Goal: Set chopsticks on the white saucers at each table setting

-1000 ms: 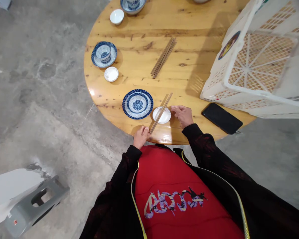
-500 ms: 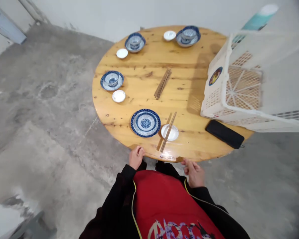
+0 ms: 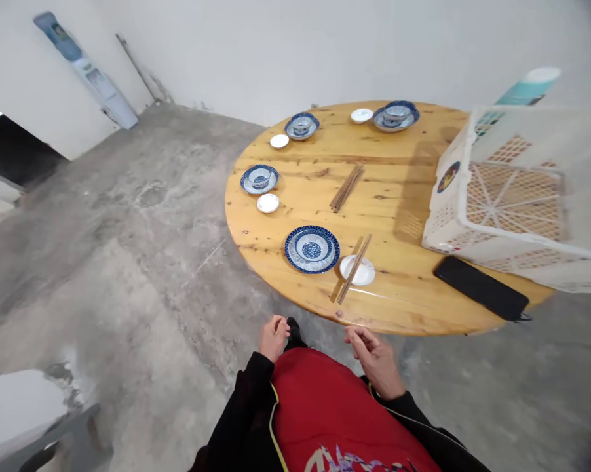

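My left hand (image 3: 274, 337), fingers curled in and nothing seen in them, hangs just off the near edge of the round wooden table (image 3: 388, 305). Loosely closed and bare too, my right hand (image 3: 375, 359) is by that edge, farther right. Nearest to them on the tabletop are a blue-rimmed plate (image 3: 293, 260) with a patterned bowl (image 3: 311, 249) on it, and a small white saucer (image 3: 367, 274). A pair of chopsticks (image 3: 354, 267) lies slanted across the saucer, its near ends reaching past the rim.
A bundle of chopsticks (image 3: 346, 188) lies mid-table. Other plates with bowls (image 3: 259, 178) and small white dishes (image 3: 268, 203) follow the far and left edges. A white plastic crate (image 3: 447, 229) and black phone (image 3: 481, 286) occupy the right. A water dispenser (image 3: 99, 82) stands by the wall.
The view has swung left, so the table sits lower and farther right. Both hands have come away from the table's edge toward my body. The tableware lies as before.
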`<state>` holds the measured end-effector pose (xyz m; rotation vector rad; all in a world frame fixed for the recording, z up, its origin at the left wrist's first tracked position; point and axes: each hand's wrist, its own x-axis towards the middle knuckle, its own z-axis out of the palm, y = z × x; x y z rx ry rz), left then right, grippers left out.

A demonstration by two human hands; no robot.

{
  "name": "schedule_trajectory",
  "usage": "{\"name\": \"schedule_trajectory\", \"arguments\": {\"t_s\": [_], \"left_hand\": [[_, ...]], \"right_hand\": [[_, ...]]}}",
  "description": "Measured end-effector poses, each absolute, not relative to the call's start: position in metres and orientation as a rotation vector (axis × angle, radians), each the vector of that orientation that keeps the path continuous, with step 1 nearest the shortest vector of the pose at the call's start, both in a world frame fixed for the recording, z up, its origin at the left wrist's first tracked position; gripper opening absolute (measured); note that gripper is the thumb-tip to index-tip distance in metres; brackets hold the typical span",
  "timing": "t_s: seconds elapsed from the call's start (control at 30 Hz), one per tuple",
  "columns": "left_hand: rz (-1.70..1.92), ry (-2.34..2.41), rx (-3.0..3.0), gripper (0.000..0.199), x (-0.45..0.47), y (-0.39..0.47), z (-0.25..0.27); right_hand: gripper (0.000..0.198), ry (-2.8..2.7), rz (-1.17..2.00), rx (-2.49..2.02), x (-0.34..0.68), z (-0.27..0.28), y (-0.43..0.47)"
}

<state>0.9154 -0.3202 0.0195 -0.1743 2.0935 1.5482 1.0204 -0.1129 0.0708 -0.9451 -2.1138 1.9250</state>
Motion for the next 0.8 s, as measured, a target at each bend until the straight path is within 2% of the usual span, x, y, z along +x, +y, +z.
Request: {"name": "schedule_trajectory", "arguments": {"t_s": [0.23,0.43,0.63,0.8], "left_hand": [[1.490,2.153,-0.167,0.026,0.982,-0.350,0.024],[1.471,2.192,-0.305,0.019,1.008,-0.377,0.030],[1.577,2.219,-0.091,0.029,0.968,-0.391,0.031],[1.608,2.278,-0.036,0.040,0.895,-0.449,0.033]], "right_hand": [[0.033,-2.231,1.996,-0.811,1.055,0.056,-0.145],[0.042,-2.390,2.122,-0.659,1.064,0.044,-0.175],[0.043,-2.451,1.941,-0.609,1.035,0.046,-0.190],[0.039,-2.470,1.784,-0.480,0.957,0.053,-0.238]]}}
